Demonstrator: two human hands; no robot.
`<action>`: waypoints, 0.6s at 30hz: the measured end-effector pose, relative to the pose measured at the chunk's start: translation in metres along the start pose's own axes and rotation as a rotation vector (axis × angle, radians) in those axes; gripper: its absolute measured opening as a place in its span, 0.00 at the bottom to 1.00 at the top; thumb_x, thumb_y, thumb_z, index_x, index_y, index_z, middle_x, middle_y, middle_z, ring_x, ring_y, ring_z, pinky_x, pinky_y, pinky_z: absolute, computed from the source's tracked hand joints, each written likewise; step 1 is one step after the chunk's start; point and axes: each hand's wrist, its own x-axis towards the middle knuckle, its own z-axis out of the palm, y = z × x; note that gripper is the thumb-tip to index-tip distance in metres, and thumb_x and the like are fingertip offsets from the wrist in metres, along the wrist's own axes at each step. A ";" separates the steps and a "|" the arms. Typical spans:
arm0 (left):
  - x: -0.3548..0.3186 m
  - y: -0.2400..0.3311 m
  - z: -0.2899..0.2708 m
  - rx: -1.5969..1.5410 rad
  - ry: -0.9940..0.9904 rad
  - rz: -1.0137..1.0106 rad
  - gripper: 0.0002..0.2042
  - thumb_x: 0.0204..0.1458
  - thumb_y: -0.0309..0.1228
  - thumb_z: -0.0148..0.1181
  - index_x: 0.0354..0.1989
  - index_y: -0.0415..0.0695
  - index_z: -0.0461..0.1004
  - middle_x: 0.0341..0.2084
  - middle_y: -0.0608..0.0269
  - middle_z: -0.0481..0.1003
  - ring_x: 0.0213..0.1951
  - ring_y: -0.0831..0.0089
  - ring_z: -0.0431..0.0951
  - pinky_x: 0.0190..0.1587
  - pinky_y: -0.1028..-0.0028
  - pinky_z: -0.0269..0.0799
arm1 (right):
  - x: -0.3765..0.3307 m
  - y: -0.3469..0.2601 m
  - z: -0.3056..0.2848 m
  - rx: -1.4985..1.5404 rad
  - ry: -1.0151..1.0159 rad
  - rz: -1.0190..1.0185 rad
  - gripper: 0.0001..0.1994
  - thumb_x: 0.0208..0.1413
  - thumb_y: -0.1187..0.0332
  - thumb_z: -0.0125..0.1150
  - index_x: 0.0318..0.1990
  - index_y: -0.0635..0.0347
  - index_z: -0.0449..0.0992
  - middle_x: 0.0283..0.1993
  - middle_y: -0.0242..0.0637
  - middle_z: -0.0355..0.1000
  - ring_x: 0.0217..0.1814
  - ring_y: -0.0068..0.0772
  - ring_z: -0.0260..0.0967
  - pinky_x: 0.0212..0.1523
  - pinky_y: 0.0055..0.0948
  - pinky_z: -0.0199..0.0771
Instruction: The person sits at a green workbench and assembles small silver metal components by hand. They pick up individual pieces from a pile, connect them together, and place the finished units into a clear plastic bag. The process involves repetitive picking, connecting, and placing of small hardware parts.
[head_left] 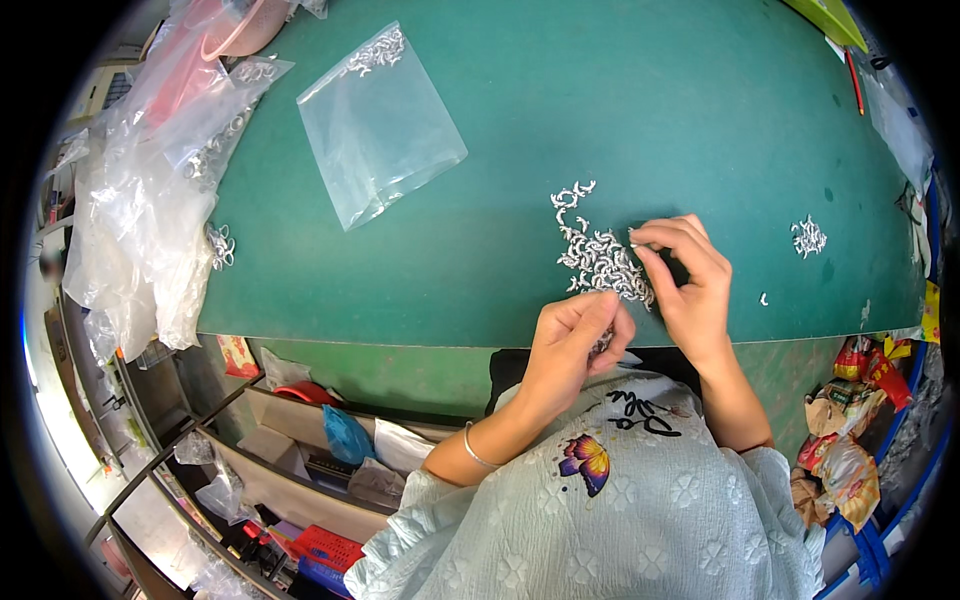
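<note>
A pile of small, curved silver metal pieces [600, 258] lies near the front edge of the green table. My left hand [572, 345] is curled at that edge, just below the pile, closed around several of these pieces that show between thumb and fingers. To the pile's right, my right hand [695, 285] has thumb and forefinger bent close together, with a tiny silver piece [633, 240] at the fingertips. Farther right sits a smaller heap of metal pieces [808, 237], and one loose piece [763, 299] lies nearer to me.
A clear plastic bag [385, 135] with silver pieces at its far end lies flat, left of centre. Large plastic bags [140, 220] and a pink basket [250, 30] crowd the left side. Silver rings [222, 247] lie beside them. A red pencil [855, 82] is far right.
</note>
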 end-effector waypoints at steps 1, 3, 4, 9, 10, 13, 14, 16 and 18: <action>0.000 -0.001 0.001 0.019 0.039 0.001 0.14 0.59 0.33 0.44 0.26 0.36 0.68 0.17 0.68 0.63 0.15 0.85 0.54 0.16 0.83 0.47 | -0.002 -0.001 -0.002 0.171 0.009 0.104 0.11 0.43 0.84 0.58 0.37 0.64 0.74 0.34 0.37 0.73 0.34 0.28 0.66 0.36 0.22 0.63; 0.002 -0.002 0.004 0.035 0.106 0.070 0.10 0.58 0.30 0.47 0.29 0.37 0.70 0.17 0.71 0.62 0.15 0.87 0.54 0.16 0.83 0.47 | -0.008 -0.004 -0.005 0.510 0.029 0.312 0.10 0.45 0.85 0.58 0.37 0.66 0.74 0.35 0.36 0.73 0.34 0.22 0.66 0.35 0.18 0.63; 0.002 -0.002 0.005 0.044 0.140 0.105 0.09 0.57 0.29 0.48 0.31 0.37 0.71 0.17 0.73 0.62 0.16 0.88 0.54 0.17 0.84 0.47 | -0.010 -0.006 -0.007 0.574 0.027 0.325 0.08 0.46 0.85 0.58 0.35 0.68 0.74 0.36 0.35 0.73 0.35 0.18 0.65 0.35 0.16 0.62; 0.004 -0.005 0.012 0.329 0.267 0.280 0.06 0.48 0.20 0.58 0.35 0.37 0.74 0.17 0.76 0.61 0.20 0.89 0.56 0.21 0.86 0.50 | -0.016 -0.013 -0.016 0.824 -0.053 0.358 0.09 0.46 0.85 0.58 0.37 0.67 0.72 0.36 0.37 0.72 0.38 0.21 0.67 0.39 0.19 0.67; 0.004 -0.005 0.013 0.359 0.273 0.306 0.06 0.46 0.19 0.59 0.34 0.37 0.74 0.16 0.76 0.61 0.20 0.89 0.57 0.22 0.86 0.51 | -0.017 -0.015 -0.017 0.911 -0.057 0.412 0.10 0.47 0.85 0.58 0.38 0.67 0.71 0.36 0.38 0.72 0.39 0.22 0.68 0.40 0.20 0.67; 0.003 -0.005 0.014 0.476 0.252 0.372 0.07 0.44 0.18 0.61 0.33 0.37 0.74 0.17 0.76 0.60 0.21 0.89 0.56 0.24 0.86 0.52 | -0.020 -0.012 -0.017 1.120 -0.106 0.494 0.10 0.47 0.84 0.58 0.39 0.66 0.70 0.36 0.37 0.71 0.40 0.23 0.68 0.43 0.22 0.70; 0.002 -0.005 0.014 0.470 0.255 0.389 0.08 0.43 0.17 0.62 0.33 0.37 0.74 0.17 0.76 0.60 0.21 0.89 0.56 0.24 0.86 0.53 | -0.021 -0.013 -0.016 1.137 -0.109 0.510 0.10 0.47 0.84 0.59 0.39 0.66 0.70 0.36 0.37 0.71 0.40 0.23 0.68 0.42 0.22 0.70; 0.002 -0.006 0.016 0.459 0.260 0.423 0.08 0.42 0.17 0.62 0.32 0.37 0.74 0.16 0.76 0.60 0.21 0.88 0.56 0.24 0.86 0.53 | -0.022 -0.014 -0.015 1.171 -0.113 0.543 0.10 0.47 0.83 0.59 0.38 0.66 0.70 0.36 0.37 0.71 0.40 0.23 0.68 0.42 0.22 0.70; 0.001 -0.004 0.017 0.517 0.265 0.449 0.08 0.43 0.18 0.62 0.32 0.38 0.74 0.16 0.76 0.59 0.21 0.88 0.56 0.25 0.85 0.55 | -0.023 -0.015 -0.014 1.184 -0.102 0.550 0.10 0.47 0.83 0.59 0.38 0.66 0.70 0.36 0.37 0.71 0.40 0.23 0.68 0.41 0.22 0.70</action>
